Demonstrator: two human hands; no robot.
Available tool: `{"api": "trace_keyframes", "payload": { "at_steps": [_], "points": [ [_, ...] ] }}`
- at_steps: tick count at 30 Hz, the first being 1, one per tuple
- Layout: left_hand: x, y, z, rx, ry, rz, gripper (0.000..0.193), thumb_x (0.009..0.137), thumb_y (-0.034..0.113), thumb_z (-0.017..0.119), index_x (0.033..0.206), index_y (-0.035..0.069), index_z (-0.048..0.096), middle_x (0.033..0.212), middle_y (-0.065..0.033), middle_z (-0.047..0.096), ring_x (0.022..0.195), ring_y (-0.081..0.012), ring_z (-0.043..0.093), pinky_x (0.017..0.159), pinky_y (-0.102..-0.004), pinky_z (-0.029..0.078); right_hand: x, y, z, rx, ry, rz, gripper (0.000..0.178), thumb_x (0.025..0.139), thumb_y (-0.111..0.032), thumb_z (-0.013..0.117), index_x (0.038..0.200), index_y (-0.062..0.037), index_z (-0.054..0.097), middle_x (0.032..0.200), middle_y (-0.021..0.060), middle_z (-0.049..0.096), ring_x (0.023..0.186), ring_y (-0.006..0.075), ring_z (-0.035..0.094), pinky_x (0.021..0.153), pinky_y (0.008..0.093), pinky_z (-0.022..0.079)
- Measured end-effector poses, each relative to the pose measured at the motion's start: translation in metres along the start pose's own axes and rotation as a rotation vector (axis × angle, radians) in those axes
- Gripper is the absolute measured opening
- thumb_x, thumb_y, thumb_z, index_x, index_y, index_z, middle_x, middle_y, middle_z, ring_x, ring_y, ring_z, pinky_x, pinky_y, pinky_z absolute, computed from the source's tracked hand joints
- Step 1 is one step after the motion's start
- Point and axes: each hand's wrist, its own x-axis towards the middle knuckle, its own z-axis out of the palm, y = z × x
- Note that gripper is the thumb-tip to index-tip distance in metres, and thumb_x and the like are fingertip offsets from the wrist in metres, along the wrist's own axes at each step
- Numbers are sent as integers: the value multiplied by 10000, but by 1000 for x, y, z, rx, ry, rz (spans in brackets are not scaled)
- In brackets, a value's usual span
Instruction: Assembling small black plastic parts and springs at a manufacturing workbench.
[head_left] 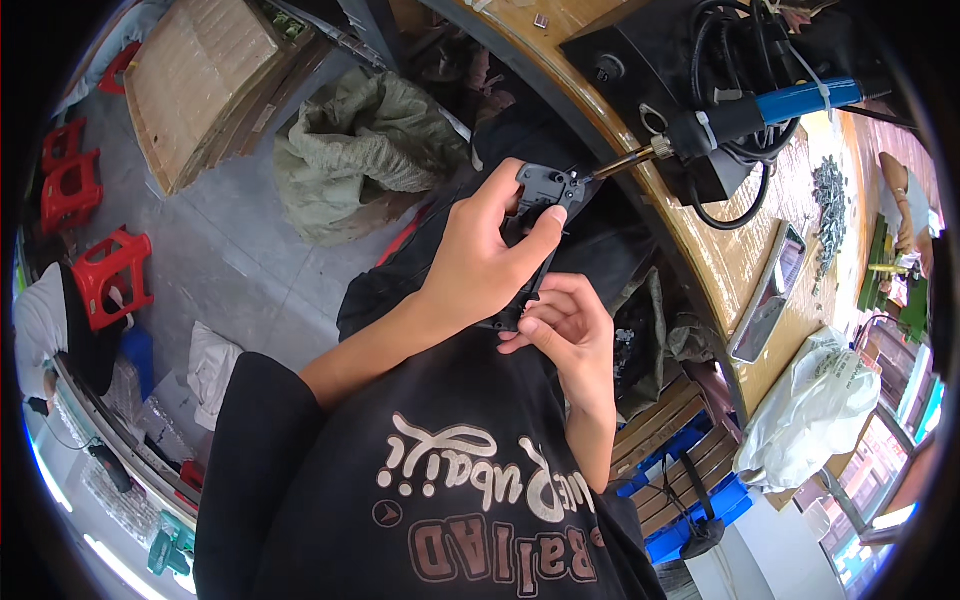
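My left hand (475, 255) grips a black plastic housing (543, 186) over my lap, its thumb lying across the top face. Small posts and holes show on the far end of the housing. My right hand (578, 335) has its fingers curled round the near end, thumb against the fingertips; what lies between them there is partly hidden. Beside the far end is the metal tip of a soldering iron (735, 118) with a blue and black handle. That tip comes right up to the housing's corner; whether they touch, I cannot tell.
The wooden table (715, 265) curves along the right, bearing a black box (625, 62) with coiled cables, a phone (768, 290), small dark parts (828, 215) and a white plastic bag (810, 410). At left are a sack (365, 150), red stools (112, 275) and stacked boards (200, 75). Another person's arm (903, 205) shows far right.
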Motion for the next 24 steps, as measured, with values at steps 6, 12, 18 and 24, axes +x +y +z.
{"api": "trace_keyframes", "payload": {
  "at_steps": [6,12,18,24],
  "points": [
    [-1,6,2,14,-8,10,177,784,83,559,778,-4,404,600,-69,518,540,-66,448,473,-241,370,-3,-1,2,3,18,-28,305,760,93,557,1034,58,426,889,123,514,770,175,571,666,337,542],
    [0,4,1,72,-15,47,196,780,84,563,759,1,386,581,-66,490,519,-71,419,457,-250,356,-5,-1,4,24,20,-42,310,762,90,558,1041,62,425,899,124,515,767,176,570,673,338,542],
    [-1,4,1,97,-5,48,202,777,82,565,753,2,381,572,-60,476,516,-68,406,455,-248,351,-4,0,3,17,15,-43,313,764,90,556,1047,61,426,894,126,520,769,181,572,674,334,541],
    [2,6,2,54,3,29,179,773,75,559,763,2,396,579,-55,490,527,-60,417,465,-240,362,-1,3,1,50,6,-59,314,747,93,561,1036,62,440,880,116,528,761,188,582,651,348,546]
  ]
}}
